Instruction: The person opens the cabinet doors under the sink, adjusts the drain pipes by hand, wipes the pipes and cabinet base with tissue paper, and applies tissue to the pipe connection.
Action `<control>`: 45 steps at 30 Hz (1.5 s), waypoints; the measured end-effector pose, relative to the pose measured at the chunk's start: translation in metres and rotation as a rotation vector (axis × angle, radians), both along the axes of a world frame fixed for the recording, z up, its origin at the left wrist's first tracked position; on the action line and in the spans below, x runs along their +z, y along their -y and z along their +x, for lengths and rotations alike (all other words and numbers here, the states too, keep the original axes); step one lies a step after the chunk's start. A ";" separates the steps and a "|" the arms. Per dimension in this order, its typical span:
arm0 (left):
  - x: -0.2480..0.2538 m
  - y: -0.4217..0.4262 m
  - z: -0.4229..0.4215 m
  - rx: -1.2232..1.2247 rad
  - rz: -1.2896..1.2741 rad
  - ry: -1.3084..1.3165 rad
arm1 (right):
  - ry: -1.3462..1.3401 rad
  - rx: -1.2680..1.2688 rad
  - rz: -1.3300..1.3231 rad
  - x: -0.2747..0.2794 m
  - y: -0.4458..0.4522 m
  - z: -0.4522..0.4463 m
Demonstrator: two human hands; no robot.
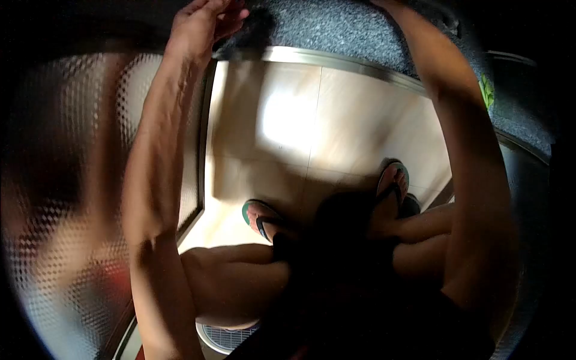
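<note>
At eleven o'clock, the left hand [207, 23] has loosely curled fingers, any pinch unclear; near one, the right hand [388, 3] is cut off, its fingers impossible to tell. Both stretch forward, probably to reach over the speckled counter [327, 31] at twelve.

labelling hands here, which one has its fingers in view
The left hand, near the picture's top edge; the right arm runs out of frame before any fingers show.

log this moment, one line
left hand: near speckled counter, grip unclear | right hand: past top edge | green leaf: beside right forearm
</note>
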State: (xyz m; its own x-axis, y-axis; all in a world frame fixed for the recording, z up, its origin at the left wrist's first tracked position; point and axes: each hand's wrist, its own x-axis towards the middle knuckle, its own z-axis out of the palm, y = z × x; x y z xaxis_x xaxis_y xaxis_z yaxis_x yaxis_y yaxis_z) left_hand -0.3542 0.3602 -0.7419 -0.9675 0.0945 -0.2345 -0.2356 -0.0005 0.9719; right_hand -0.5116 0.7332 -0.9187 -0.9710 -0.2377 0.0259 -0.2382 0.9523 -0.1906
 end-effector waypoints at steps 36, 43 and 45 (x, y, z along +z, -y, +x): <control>0.014 -0.007 0.008 -0.061 -0.132 0.177 | 0.527 0.658 -0.115 0.010 0.208 0.306; 0.034 -0.002 0.028 0.057 -0.046 0.127 | 1.125 0.184 -0.787 0.010 0.203 0.267; 0.022 0.000 0.017 0.041 0.021 0.127 | 1.123 -0.022 -0.970 0.020 0.200 0.271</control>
State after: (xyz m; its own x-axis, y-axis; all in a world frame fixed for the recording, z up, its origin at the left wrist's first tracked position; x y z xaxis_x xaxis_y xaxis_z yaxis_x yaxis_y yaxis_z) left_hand -0.3367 0.3606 -0.7196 -0.9335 0.0621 -0.3533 -0.3557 -0.0325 0.9340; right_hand -0.2403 0.5327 -0.8988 -0.5930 -0.5523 -0.5860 0.4728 0.3502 -0.8086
